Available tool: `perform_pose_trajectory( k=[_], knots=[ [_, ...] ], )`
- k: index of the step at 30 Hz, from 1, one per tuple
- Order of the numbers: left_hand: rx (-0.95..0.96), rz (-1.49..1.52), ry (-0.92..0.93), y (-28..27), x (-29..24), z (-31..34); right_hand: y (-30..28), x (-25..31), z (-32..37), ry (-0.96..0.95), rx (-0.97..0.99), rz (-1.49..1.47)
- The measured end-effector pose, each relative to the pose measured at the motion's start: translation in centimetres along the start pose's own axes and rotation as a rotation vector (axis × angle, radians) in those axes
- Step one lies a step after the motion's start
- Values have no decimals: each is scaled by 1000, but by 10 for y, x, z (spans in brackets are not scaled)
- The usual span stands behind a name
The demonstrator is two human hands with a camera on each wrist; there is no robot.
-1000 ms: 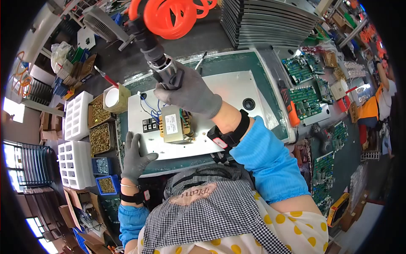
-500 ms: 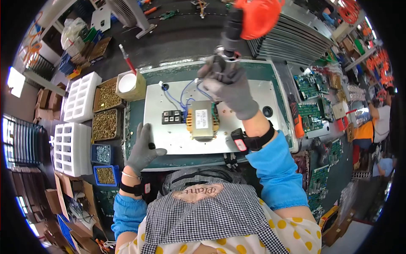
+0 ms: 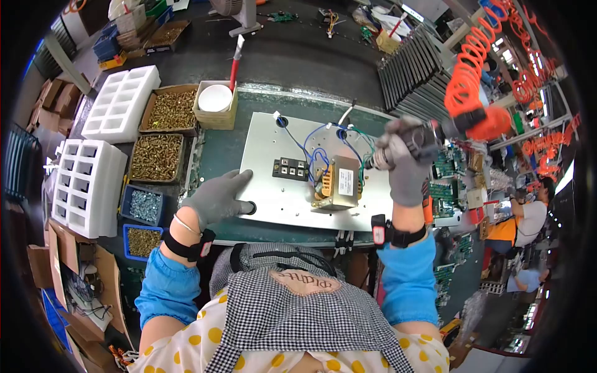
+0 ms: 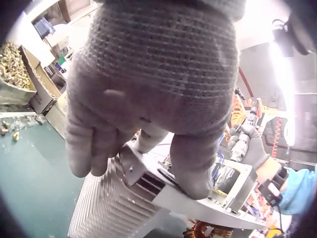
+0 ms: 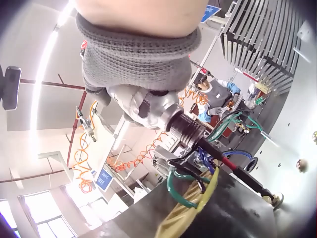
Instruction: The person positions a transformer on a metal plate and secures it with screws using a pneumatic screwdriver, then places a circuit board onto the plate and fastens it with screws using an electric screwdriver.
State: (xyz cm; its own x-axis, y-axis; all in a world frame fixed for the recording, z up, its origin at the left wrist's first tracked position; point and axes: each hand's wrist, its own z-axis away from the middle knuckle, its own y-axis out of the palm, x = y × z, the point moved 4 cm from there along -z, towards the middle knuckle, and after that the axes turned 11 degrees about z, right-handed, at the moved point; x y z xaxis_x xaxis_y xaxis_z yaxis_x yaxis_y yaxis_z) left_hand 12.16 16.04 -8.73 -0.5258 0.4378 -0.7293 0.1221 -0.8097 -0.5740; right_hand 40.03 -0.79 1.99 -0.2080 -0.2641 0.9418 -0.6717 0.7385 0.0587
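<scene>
My right hand [image 3: 407, 183], in a grey glove, grips a power screwdriver [image 3: 429, 138] attached to an orange coiled hose. In the right wrist view its long bit [image 5: 250, 179] reaches down to a screw [image 5: 278, 200] on the metal panel [image 3: 283, 205], beside the transformer [image 3: 343, 184]. Blue and green wires run over the panel near a black terminal block [image 3: 290, 168]. My left hand [image 3: 214, 200], also gloved, rests at the panel's left edge, thumb near a black grommet. In the left wrist view its straight fingers lie beside a finned heat sink [image 4: 106, 198] under the panel.
Trays of brass fasteners [image 3: 155, 158] and blue bins [image 3: 142, 204] stand at the left, by white foam trays [image 3: 87, 186]. A white cup [image 3: 215, 98] sits in a box behind. Stacked metal racks [image 3: 413, 78] stand back right, circuit boards [image 3: 443, 193] at the right.
My right hand has carried the screwdriver rightward and lowered its bit beside the transformer's right side. My left hand has shifted farther onto the panel's left edge. The head view has turned.
</scene>
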Motion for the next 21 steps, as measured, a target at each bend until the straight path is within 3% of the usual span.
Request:
perform_pose_trajectory(
  k=[2,6,11,13,16,21],
  knots=[
    [22,-51,18,-5,5,-6,5,4,10,-75,-17,-10],
    [93,-143,-24,-22,-9,-15,9,11,-7,-15,62,75],
    [97,-71,32,-27,11,-29,3,81,-3,-66,-87,-111],
    [100,-77,69,-26,19,-33,-13,92,13,-95,290,-149],
    [124,-100,85,-31,19,-36,3,83,50,-85,477,-215],
    [149,-2,81,-36,21,-41,47,52,84,-132,280,-177]
  ],
)
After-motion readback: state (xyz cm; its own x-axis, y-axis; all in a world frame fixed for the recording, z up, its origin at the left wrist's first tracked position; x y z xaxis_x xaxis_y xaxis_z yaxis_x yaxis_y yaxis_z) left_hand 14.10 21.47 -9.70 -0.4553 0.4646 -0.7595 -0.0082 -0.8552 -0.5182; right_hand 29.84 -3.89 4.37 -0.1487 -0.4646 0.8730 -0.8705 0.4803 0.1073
